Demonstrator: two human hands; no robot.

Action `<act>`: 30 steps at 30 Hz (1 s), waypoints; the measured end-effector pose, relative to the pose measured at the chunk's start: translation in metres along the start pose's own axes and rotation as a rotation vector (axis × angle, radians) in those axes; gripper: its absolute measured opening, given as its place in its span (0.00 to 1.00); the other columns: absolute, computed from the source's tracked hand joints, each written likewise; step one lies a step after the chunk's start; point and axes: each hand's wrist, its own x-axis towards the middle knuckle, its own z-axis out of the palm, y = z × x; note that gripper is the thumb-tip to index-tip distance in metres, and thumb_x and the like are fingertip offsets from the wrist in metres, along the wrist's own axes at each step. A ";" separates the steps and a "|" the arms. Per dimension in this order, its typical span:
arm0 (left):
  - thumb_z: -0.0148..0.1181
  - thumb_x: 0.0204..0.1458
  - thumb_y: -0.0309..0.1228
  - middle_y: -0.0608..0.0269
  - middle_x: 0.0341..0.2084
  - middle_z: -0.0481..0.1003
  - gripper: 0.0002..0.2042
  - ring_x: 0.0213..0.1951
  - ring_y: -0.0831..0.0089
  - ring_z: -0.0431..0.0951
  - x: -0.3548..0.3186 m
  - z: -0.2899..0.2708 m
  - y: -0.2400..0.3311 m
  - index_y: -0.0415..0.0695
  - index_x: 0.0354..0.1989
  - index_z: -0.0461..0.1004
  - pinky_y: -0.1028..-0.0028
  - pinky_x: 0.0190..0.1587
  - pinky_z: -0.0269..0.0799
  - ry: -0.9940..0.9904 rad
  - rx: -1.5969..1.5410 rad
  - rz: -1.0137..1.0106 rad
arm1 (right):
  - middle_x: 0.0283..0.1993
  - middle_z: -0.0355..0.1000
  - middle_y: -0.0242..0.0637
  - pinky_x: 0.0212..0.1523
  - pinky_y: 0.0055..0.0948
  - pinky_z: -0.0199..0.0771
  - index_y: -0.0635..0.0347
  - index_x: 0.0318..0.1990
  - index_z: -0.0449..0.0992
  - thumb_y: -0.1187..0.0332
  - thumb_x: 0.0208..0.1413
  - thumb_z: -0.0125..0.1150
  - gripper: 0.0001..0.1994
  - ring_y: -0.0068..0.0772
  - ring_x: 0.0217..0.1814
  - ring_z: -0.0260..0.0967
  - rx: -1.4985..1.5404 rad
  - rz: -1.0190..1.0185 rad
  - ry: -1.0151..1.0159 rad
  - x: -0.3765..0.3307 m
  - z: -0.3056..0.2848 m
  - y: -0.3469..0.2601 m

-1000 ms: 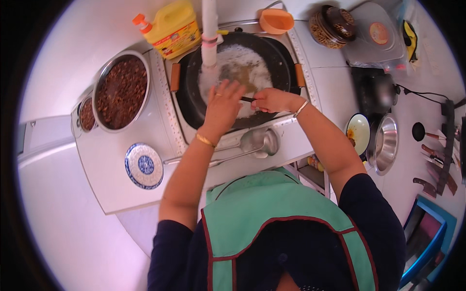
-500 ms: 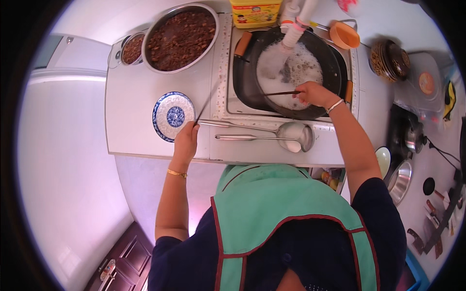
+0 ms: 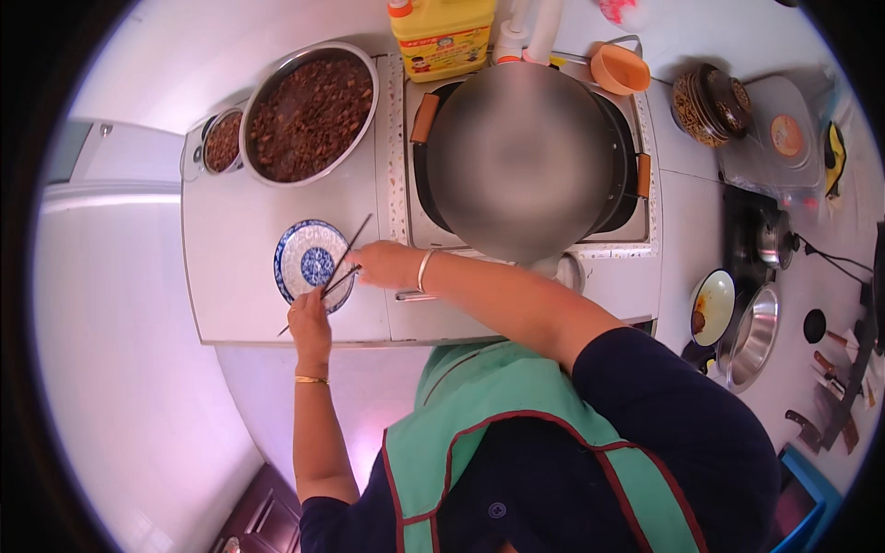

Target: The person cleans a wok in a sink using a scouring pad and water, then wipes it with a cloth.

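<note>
A blue-and-white patterned plate (image 3: 309,263) lies on the white counter (image 3: 235,276) left of the stove. My left hand (image 3: 311,318) is at the plate's near edge, closed on a pair of dark chopsticks (image 3: 355,238) that slant across the plate. My right hand (image 3: 385,264) reaches across from the stove side, its fingertips pinching chopsticks over the plate's right rim. A large black wok (image 3: 619,184) sits on the stove; a blurred grey round patch hides its inside.
A big steel bowl of dark brown chopped food (image 3: 309,111) and a smaller one (image 3: 221,140) stand at the back left. A yellow oil jug (image 3: 442,37), an orange scoop (image 3: 618,69), a ladle handle (image 3: 415,295) and steel bowls (image 3: 751,336) on the right surround the stove.
My right hand left the wok and crossed over to the plate. My left hand slid down to the plate's near edge with the chopsticks. The view shifted right and nearer.
</note>
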 end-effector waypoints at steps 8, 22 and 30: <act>0.55 0.45 0.22 0.52 0.37 0.72 0.15 0.40 0.57 0.72 0.024 0.013 -0.028 0.40 0.45 0.71 0.64 0.45 0.68 0.103 0.054 -0.036 | 0.38 0.72 0.46 0.42 0.37 0.70 0.60 0.42 0.74 0.69 0.49 0.51 0.13 0.47 0.41 0.70 -0.413 0.318 0.478 -0.099 -0.147 0.103; 0.51 0.56 0.38 0.64 0.25 0.72 0.16 0.28 0.79 0.72 0.223 0.112 0.159 0.37 0.44 0.67 0.79 0.31 0.67 0.072 -0.693 -0.263 | 0.38 0.71 0.43 0.40 0.33 0.70 0.63 0.41 0.71 0.64 0.51 0.57 0.13 0.33 0.39 0.69 -0.583 0.005 -0.038 -0.209 -0.147 0.193; 0.49 0.57 0.38 0.66 0.22 0.70 0.14 0.26 0.79 0.71 0.244 0.124 0.148 0.38 0.40 0.68 0.79 0.31 0.66 -0.175 -0.831 -0.251 | 0.40 0.68 0.51 0.38 0.39 0.70 0.55 0.44 0.67 0.63 0.54 0.50 0.12 0.45 0.42 0.68 0.126 0.388 0.105 -0.043 -0.113 0.165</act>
